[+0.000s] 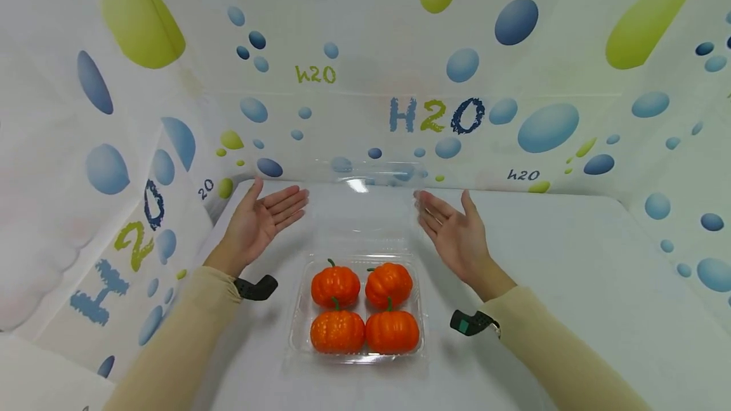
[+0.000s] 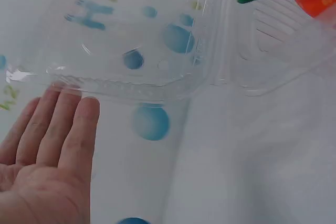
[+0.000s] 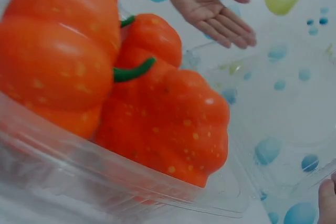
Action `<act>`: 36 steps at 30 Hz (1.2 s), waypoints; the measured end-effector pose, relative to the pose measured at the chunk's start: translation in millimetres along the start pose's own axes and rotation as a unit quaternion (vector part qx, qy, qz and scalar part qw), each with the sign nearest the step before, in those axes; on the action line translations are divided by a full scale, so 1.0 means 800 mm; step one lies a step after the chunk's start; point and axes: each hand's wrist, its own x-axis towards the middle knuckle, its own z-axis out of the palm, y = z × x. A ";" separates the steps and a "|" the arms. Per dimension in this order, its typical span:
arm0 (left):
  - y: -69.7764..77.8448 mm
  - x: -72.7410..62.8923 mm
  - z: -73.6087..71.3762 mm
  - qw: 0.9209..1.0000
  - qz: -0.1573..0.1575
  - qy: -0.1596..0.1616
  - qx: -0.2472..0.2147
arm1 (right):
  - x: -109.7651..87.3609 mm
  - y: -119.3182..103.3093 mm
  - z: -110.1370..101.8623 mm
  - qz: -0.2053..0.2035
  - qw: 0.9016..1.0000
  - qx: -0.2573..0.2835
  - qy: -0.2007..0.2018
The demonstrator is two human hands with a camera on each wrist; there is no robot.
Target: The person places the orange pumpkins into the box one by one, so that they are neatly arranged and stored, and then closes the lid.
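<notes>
A clear plastic clamshell box (image 1: 298, 309) sits on the white table with several small orange pumpkins (image 1: 337, 332) in its base, their stems green. Its transparent lid (image 1: 362, 208) is raised at the far side, hinged to the base. To the left of the lid is my left hand (image 1: 257, 224), palm turned up and fingers straight; in the left wrist view its fingertips (image 2: 65, 90) meet or overlap the lid's edge. On the lid's other side my right hand (image 1: 457, 233) has straight fingers and an upturned palm. Whether its fingertips touch the lid I cannot tell.
The white table (image 1: 571, 271) backs onto a pale curtain (image 1: 365, 30) printed with blue and green ovals and lettering. A black wrist device (image 1: 257, 287) is on the left wrist, and another (image 1: 474, 322) on the right.
</notes>
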 end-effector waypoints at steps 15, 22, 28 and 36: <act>0.010 -0.104 0.031 0.898 -0.035 0.049 0.436 | -0.110 0.003 0.022 -0.068 0.882 -0.465 0.036; -0.011 -0.136 0.025 0.901 -0.067 -0.002 0.428 | -0.151 0.030 0.019 -0.046 0.845 -0.533 -0.008; -0.023 -0.146 0.026 0.894 -0.074 0.008 0.442 | -0.164 0.042 0.018 -0.055 0.851 -0.520 -0.036; -0.035 -0.153 0.027 0.886 -0.062 0.022 0.460 | -0.175 0.050 0.021 -0.056 0.838 -0.542 -0.035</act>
